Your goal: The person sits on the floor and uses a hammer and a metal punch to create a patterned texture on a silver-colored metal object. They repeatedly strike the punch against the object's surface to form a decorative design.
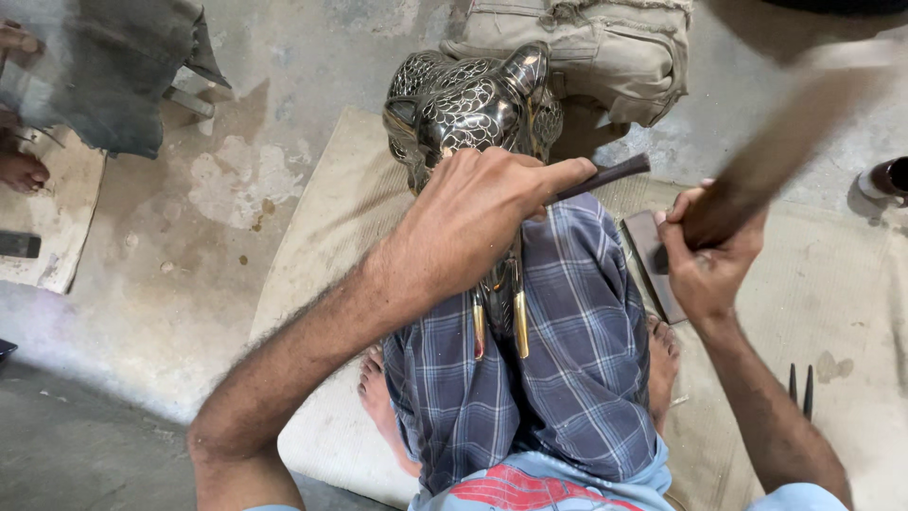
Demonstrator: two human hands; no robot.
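The left hand [473, 222] is closed in a fist around a thin dark chisel [605, 177], whose free end sticks out to the right past the knuckles; its working tip is hidden under the hand. The right hand [709, 260] is wrapped tight around the handle of a wooden mallet [776, 156], raised up and to the right and blurred, so its head cannot be made out clearly.

Directly beyond the left hand, and partly under it, sits a dark metal figure [468, 109] covered in fine silvery scale-like engraving, with two brass-coloured prongs [499, 322] running down toward the person below the wrist. It rests on the person's lap, on a blue checked cloth [577, 350] that lies between the two forearms.

Just beside the right hand, on its left, a flat dark rectangular block [648, 255] lies on a pale woven mat [322, 246]. Below the right forearm two thin dark pointed tools [800, 390] lie on the same mat. No labels or signs can be read anywhere; the only package-like thing is a small dark flat object [19, 244] well to the left of the left arm, on a pale slab.

Beyond the figure sits another person in beige trousers [605, 47]. Far off to the upper left another person's foot [21, 170] shows beside grey cloth [104, 71].
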